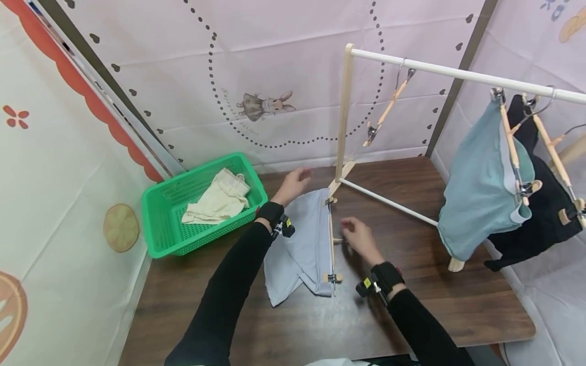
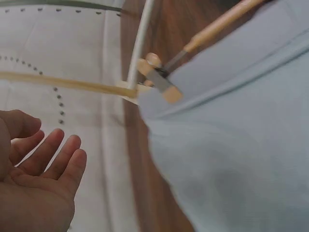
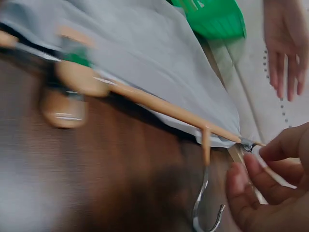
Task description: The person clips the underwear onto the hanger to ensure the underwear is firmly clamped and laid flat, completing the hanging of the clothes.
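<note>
A pale grey-blue garment (image 1: 299, 244) lies on the table, its straight edge gripped by the two clips of a wooden clip hanger (image 1: 332, 234). The hanger's metal hook (image 3: 205, 208) points right, away from the cloth. My left hand (image 1: 293, 187) is raised over the garment's far end, fingers apart and nothing in them; in the left wrist view it is beside the far clip (image 2: 161, 79). Just right of the hanger, my right hand (image 1: 360, 238) hovers near the hook with loosely bent fingers and holds nothing.
A green basket (image 1: 157, 223) with cream cloth (image 1: 220, 198) inside stands at the left. On the right, a rack with a white rail (image 1: 458, 73) carries a bare clip hanger (image 1: 389, 109), a teal garment (image 1: 480, 178) and a black garment (image 1: 545, 208).
</note>
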The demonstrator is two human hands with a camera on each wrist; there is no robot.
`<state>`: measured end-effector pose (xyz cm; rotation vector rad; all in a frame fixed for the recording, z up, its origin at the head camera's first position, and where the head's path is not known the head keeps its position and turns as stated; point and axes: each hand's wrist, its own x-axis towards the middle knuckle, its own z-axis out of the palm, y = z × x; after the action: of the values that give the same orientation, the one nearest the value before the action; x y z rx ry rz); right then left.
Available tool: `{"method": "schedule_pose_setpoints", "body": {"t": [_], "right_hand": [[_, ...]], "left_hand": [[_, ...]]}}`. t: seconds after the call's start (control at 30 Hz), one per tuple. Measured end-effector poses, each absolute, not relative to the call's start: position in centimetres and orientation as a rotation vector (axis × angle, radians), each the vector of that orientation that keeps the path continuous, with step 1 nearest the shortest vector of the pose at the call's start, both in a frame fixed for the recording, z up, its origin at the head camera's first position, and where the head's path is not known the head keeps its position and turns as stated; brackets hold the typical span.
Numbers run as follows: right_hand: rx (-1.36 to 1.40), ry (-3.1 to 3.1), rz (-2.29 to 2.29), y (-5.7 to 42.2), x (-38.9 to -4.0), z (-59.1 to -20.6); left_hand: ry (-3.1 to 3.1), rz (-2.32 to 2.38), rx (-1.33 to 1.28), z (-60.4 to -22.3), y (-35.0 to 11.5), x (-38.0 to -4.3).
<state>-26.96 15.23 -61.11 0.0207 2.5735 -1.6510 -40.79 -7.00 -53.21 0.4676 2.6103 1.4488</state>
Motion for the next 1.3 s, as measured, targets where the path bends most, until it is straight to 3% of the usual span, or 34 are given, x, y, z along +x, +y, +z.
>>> {"method": "schedule_pose_setpoints", "body": {"t": [0.23,0.47,0.8,1.3], "right_hand": [[0.089,2.604,-1.507,15.8,-21.6,-62.6],[0.175,2.531,-1.498,15.3,-19.2,-62.5],[0.142,2.52,-1.562,12.9,-19.4,-62.5],[-0.011,2.479,-1.544,12.3,-21.2,-62.7]], "left_hand": [[2.672,1.565,0.514,-48.3,-3.4,-41.4],[2.789,1.577,0.611,-42.2,0.9,-43.2],[2.87,1.584,0.545,-37.3,4.6,-45.9],[3.128,1.343,0.571,-34.9,6.0,-47.3]]}}
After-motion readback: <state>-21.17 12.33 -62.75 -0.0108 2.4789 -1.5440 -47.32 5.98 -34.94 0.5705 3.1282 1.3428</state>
